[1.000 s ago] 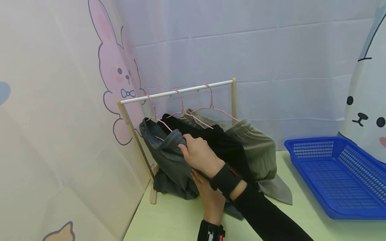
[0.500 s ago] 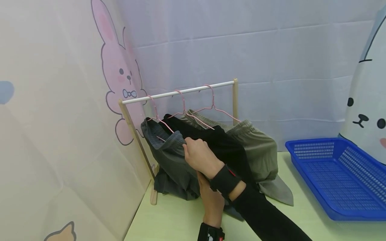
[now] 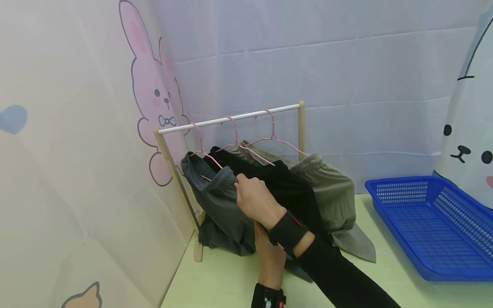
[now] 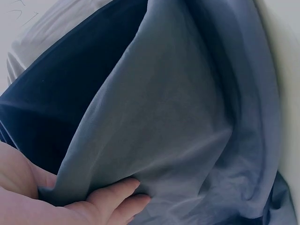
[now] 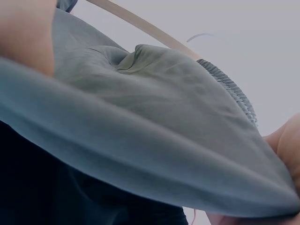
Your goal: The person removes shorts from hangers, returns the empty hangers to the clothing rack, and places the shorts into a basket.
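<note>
Dark grey elastic-waist pants (image 3: 227,209) hang from a pink wire hanger (image 3: 201,147) at the rack's near end. My right hand (image 3: 257,199) grips them by the side, close to the waistband, its fingers curled over the fabric. Lower down, my left hand (image 3: 269,256) holds a fold of the same pants; in the left wrist view its fingers (image 4: 119,199) press the cloth from one side. Its fingertips are hidden behind the right hand in the head view. The right wrist view shows the grey cloth (image 5: 154,98) stretched taut between both hands.
Black pants (image 3: 296,188) and khaki pants (image 3: 331,192) hang behind on pink hangers. The rack has a white rail (image 3: 246,115) and wooden legs (image 3: 173,175), close to the left wall. A blue plastic basket (image 3: 431,222) sits at the right on the pale green table (image 3: 215,282).
My left hand has shifted slightly up and right, its fingers going behind the right hand. The right hand keeps its grip near the waistband, almost still.
</note>
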Motion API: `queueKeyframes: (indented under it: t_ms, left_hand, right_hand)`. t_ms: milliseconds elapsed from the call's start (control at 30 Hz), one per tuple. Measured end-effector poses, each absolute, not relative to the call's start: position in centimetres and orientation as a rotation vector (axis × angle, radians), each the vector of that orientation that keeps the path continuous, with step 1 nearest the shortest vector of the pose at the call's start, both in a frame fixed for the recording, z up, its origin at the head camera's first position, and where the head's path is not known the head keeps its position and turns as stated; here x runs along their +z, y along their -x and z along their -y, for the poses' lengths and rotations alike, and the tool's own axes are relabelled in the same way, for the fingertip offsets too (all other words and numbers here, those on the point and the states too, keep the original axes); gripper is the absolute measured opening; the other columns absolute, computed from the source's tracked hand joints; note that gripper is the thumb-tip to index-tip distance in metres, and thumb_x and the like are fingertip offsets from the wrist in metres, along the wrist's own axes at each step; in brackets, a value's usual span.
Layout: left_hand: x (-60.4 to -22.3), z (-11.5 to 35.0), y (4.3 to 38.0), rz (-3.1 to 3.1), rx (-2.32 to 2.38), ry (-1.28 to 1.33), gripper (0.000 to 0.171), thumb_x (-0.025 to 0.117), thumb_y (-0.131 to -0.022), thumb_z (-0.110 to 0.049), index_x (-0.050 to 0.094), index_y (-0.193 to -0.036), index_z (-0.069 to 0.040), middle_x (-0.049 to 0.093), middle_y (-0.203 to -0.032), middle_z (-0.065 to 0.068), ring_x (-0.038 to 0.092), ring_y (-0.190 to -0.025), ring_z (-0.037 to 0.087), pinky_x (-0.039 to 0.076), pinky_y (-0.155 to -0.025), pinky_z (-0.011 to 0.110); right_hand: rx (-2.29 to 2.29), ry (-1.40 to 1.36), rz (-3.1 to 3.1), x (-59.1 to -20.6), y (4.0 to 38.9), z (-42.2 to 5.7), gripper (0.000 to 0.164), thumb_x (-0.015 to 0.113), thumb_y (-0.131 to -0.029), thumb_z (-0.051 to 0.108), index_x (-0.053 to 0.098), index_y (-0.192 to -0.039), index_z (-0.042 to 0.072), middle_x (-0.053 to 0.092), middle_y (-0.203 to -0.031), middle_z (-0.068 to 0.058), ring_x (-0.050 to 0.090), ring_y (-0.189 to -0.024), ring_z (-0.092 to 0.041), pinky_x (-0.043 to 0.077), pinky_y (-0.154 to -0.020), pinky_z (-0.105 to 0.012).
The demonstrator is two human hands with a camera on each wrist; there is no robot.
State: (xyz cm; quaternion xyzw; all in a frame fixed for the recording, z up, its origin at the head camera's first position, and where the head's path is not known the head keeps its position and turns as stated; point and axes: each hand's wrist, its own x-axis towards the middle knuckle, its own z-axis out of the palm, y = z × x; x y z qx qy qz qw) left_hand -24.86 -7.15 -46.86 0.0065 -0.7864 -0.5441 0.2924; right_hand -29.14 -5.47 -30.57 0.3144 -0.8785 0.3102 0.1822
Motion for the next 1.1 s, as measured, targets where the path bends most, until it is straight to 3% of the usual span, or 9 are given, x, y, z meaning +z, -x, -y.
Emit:
queueKeyframes:
  t_ms: [267,533,767,1000,1100]
  left_hand:
    - [-45.9,7.1,24.9,2.099,-1.384,0.033,0.087,0.064,-0.091,0.015,0.021,-0.164,-0.007,0.034,-0.164,0.019,0.05,-0.138,0.042,0.05,-0.102,0.054]
    - [-44.5,6.8,24.6,2.106,-1.324,0.051,0.086,0.068,-0.093,0.008,0.022,-0.164,-0.008,0.037,-0.161,0.02,0.057,-0.131,0.04,0.054,-0.095,0.051]
    - [-43.7,6.5,23.4,2.136,-1.415,0.05,0.09,0.068,-0.094,0.008,0.019,-0.166,-0.015,0.033,-0.165,0.017,0.047,-0.142,0.039,0.05,-0.103,0.053]
    - [-43.0,6.0,22.8,2.12,-1.412,0.109,0.082,0.068,-0.101,-0.015,0.018,-0.166,-0.017,0.031,-0.166,0.013,0.045,-0.144,0.036,0.047,-0.107,0.052]
    - [-42.5,5.6,22.4,2.147,-1.405,0.104,0.078,0.062,-0.103,-0.007,0.017,-0.166,-0.017,0.029,-0.167,0.014,0.042,-0.146,0.037,0.046,-0.108,0.054]
  right_hand:
    - [0.862,-0.878,2.441,-29.6,28.8,5.0,0.018,0.048,-0.11,0.013,0.057,-0.1,0.002,0.042,-0.058,-0.001,0.043,-0.044,-0.015,0.031,-0.045,-0.024]
    - [0.865,-0.891,2.4,-28.5,28.3,4.3,0.018,0.048,-0.111,0.013,0.059,-0.109,-0.001,0.043,-0.059,-0.002,0.043,-0.046,-0.015,0.031,-0.047,-0.025]
    - [0.871,-0.886,2.419,-27.5,27.1,3.4,0.019,0.047,-0.111,0.014,0.06,-0.11,0.0,0.044,-0.06,-0.002,0.044,-0.046,-0.015,0.031,-0.048,-0.026]
    - [0.89,-0.911,2.387,-26.6,26.0,2.0,0.022,0.045,-0.112,0.014,0.06,-0.117,-0.001,0.041,-0.058,0.0,0.039,-0.046,-0.014,0.027,-0.049,-0.026]
    - [0.926,-0.923,2.38,-26.2,25.5,1.0,0.02,0.045,-0.112,0.014,0.059,-0.113,0.0,0.038,-0.06,0.0,0.034,-0.047,-0.014,0.026,-0.05,-0.026]
